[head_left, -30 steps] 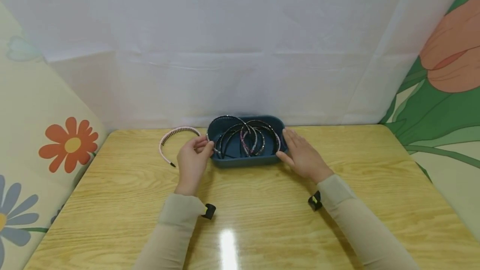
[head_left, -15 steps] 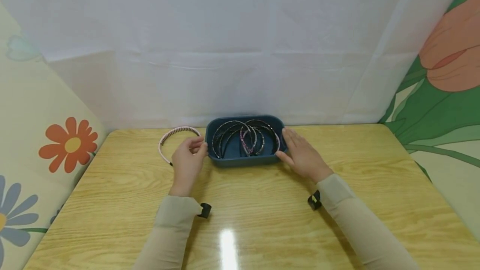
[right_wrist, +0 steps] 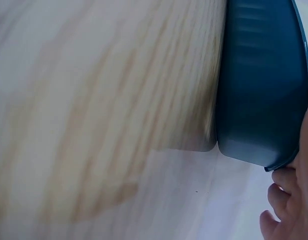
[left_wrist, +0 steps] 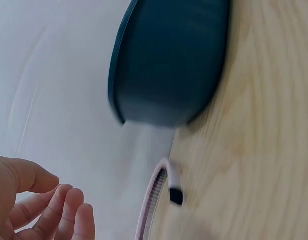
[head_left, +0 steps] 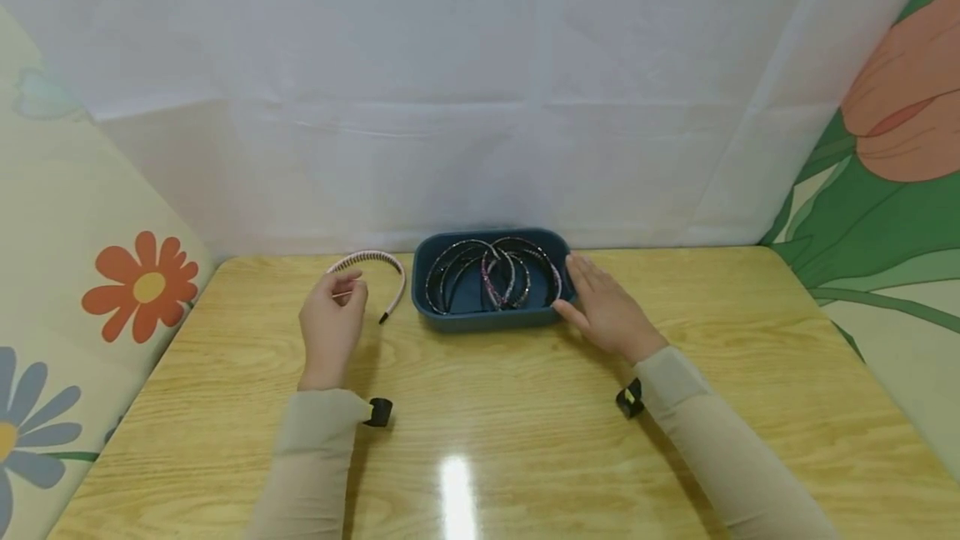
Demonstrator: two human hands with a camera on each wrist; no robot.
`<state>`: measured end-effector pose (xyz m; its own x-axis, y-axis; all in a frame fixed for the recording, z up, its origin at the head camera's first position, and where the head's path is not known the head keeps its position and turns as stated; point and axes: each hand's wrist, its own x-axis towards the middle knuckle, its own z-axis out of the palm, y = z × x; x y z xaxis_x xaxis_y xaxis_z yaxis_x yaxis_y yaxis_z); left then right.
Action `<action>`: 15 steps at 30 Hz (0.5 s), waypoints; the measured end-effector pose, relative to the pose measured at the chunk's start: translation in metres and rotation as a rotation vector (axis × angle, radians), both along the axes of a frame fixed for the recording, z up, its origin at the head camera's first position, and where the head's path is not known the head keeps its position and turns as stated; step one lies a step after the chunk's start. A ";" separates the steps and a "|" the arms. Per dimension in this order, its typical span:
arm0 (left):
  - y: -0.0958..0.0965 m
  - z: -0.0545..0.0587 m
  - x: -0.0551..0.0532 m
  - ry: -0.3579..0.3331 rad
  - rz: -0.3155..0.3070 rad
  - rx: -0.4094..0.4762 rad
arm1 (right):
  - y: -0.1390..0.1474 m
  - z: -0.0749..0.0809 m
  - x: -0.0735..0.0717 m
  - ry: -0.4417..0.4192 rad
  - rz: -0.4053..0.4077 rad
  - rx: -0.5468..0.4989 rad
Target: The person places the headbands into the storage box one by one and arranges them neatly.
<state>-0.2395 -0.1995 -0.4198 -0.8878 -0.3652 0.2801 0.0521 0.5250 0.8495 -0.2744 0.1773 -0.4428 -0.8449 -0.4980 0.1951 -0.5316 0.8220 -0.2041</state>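
In the head view, a pink headband [head_left: 395,269] with comb teeth lies on the table, left of the box, partly hidden by my left hand [head_left: 332,327]. The thumb and fingers of that hand are loosely bent and near each other, and the left wrist view shows nothing held between them. A dark blue box [head_left: 491,323] holds several glittery headbands [head_left: 513,273], overlapping one another. My right hand [head_left: 611,315] rests against the box's right end, fingers extended in the head view and the thumb by the near rim. The right wrist view shows its fingers at the rim.
The wooden table [head_left: 510,407] ends at a white cloth backdrop [head_left: 480,107] close behind the box. Flower-patterned panels [head_left: 142,282] stand along both sides. A band with a small black device [head_left: 380,412] is on each wrist.
My left hand has released a dark glittery headband into the box and moved left over the pink headband. The released headband has settled lower in the box. My right hand keeps its place.
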 end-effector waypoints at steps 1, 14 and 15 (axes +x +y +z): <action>-0.004 0.001 0.001 -0.007 0.008 0.008 | 0.000 0.000 0.000 0.003 0.001 -0.001; -0.044 -0.009 0.003 -0.210 0.095 0.029 | 0.000 -0.001 0.000 -0.052 -0.024 -0.002; -0.046 -0.010 0.003 -0.222 0.092 0.029 | 0.000 0.000 0.000 -0.047 -0.023 -0.003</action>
